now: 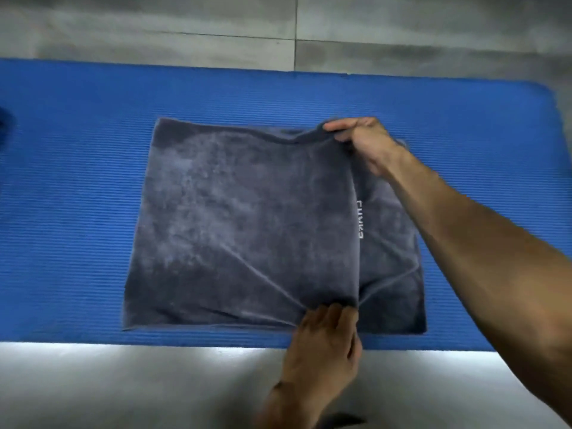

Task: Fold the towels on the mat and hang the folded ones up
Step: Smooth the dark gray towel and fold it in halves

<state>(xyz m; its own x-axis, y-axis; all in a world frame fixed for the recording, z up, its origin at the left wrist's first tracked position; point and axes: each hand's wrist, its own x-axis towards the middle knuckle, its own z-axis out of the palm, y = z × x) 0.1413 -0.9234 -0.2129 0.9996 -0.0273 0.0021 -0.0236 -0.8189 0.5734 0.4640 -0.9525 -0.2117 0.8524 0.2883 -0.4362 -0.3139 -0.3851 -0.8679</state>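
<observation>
A grey towel (241, 218) lies on the blue mat (77, 181), folded over so its upper layer covers most of the lower one. A strip of the lower layer with white lettering (360, 218) shows at the right. My right hand (362, 140) pinches the far corner of the upper layer, lifted slightly off the mat. My left hand (325, 339) pinches the near corner of that same layer at the towel's front edge. Creases run from that corner across the cloth.
The mat lies on a grey tiled floor (185, 26), with a bright floor strip (123, 382) in front of it. A dark blue shape (4, 125) sits at the left edge of the view, mostly cut off.
</observation>
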